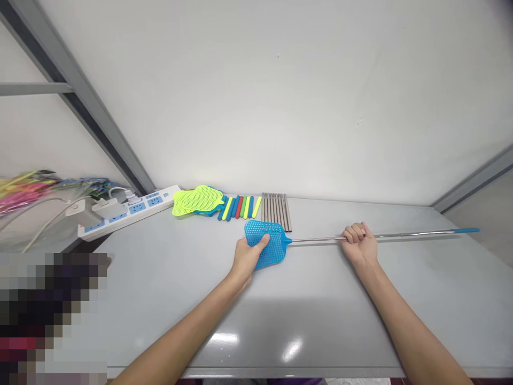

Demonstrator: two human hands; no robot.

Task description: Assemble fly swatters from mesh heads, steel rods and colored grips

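A blue fly swatter [276, 251] with a perforated head and a long, extended metal rod lies crosswise in front of me. My left hand [249, 256] grips the head, its thumb on top and the other fingers hidden underneath. Around the middle of the rod, my right hand [359, 243] is closed, fingers curled over it. The rod runs on to the right and ends in a blue handle [467, 230]. Behind the head lie several bare metal rods [276, 209] in a row. Left of them are several coloured handle grips [239, 207] and a pile of yellow and blue swatter heads [200, 200].
A white power strip [168, 199] with plugs and cables stands at the table's left back edge. Farther left are plastic-wrapped colourful items [24, 192]. A white wall [280, 107] closes off the back of the grey table [320, 321]. A pixelated patch covers the lower left.
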